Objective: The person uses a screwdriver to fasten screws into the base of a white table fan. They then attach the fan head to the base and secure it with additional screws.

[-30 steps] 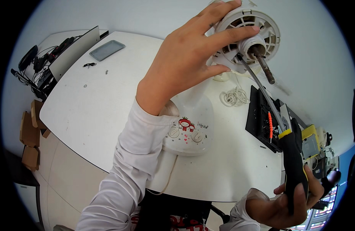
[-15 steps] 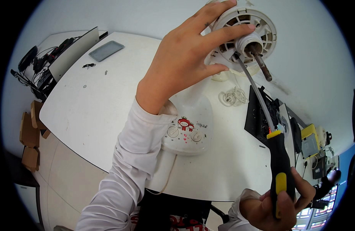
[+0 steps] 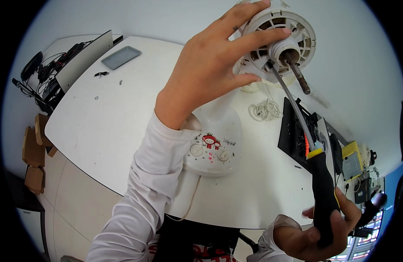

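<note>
A white electric fan stands on the table, its base (image 3: 212, 161) marked with a red cartoon print and two knobs. Its round slotted motor housing (image 3: 307, 32) faces me, with a bare metal shaft (image 3: 301, 78) sticking out of a threaded collar. My left hand (image 3: 210, 61) grips the housing from the left, fingers spread over its front and the thumb below. In my right hand (image 3: 328, 236) is a screwdriver (image 3: 321, 192) with a black and yellow handle. Its dark tip meets the housing just below left of the collar; the screw or hole there is hidden.
A coiled white cord (image 3: 265, 110) lies behind the base. To the right is an open black tool case (image 3: 291, 135). A grey tray (image 3: 121, 57), a small black cable (image 3: 101, 74) and tiny metal parts sit farther left. Cardboard boxes (image 3: 33, 161) stand beside the table.
The screwdriver handle has turned in my right fingers, its yellow patch rolling out of sight, and shifted slightly right. My left hand and the fan have barely moved.
</note>
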`<state>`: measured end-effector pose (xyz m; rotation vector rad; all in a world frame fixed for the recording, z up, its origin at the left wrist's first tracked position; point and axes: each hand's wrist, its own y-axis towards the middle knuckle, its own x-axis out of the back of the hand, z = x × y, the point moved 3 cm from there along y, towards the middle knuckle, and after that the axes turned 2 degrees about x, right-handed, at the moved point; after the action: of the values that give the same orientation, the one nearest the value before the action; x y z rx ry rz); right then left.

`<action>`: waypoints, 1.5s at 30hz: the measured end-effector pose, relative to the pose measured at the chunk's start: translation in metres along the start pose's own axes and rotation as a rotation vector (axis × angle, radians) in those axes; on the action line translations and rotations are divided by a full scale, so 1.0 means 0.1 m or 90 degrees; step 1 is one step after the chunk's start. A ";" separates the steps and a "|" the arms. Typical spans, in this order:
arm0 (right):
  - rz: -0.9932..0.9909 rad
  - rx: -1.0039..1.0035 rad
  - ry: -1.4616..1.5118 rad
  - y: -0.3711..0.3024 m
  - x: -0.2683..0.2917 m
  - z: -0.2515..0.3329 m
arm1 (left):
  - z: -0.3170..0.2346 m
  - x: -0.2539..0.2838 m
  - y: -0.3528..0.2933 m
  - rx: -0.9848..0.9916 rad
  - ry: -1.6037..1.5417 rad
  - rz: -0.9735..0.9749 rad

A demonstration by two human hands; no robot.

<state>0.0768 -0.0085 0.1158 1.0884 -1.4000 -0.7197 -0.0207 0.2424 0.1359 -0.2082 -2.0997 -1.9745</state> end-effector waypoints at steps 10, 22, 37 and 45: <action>0.007 0.089 -0.023 -0.03 -0.05 0.07 | 0.02 0.01 0.01 0.017 -0.043 -0.009; -0.023 0.084 -0.023 0.09 -0.05 0.05 | 0.13 -0.07 -0.07 0.047 -0.021 -0.068; 0.032 0.015 0.033 0.12 0.02 0.08 | 0.07 -0.06 -0.03 0.055 -0.037 -0.045; 0.081 0.056 -0.032 0.09 0.09 0.08 | 0.08 -0.06 -0.04 0.051 -0.035 -0.054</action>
<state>0.0683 -0.0141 0.1263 1.0441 -1.5415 -0.6024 -0.0171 0.2501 0.1297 -0.1625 -2.2516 -1.9481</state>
